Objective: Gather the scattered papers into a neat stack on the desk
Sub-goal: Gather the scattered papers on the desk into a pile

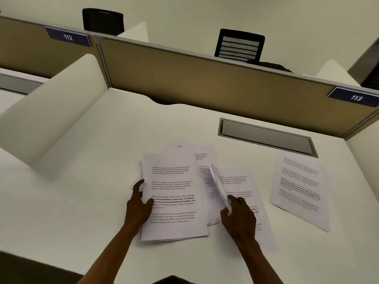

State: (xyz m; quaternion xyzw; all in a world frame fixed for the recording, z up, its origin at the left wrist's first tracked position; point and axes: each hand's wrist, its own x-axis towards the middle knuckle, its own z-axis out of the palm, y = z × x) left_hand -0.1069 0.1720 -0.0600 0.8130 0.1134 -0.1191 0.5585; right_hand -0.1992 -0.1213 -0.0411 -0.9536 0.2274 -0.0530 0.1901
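A loose pile of printed white sheets (174, 193) lies in the middle of the white desk (82, 201), its layers fanned out at the top and right. My left hand (139, 206) grips the pile's left edge, thumb on the top sheet. My right hand (240, 214) pinches a sheet (218, 185) that is lifted and curled on edge, above another printed sheet (240, 181) lying flat under it. One more printed sheet (299, 189) lies alone to the right, apart from both hands.
A tan partition (205, 78) with number plates 112 and 113 closes the desk's far side. A white side divider (57, 111) stands at left. A grey cable flap (266, 136) is set in the desk behind the papers. Black chairs stand beyond the partition.
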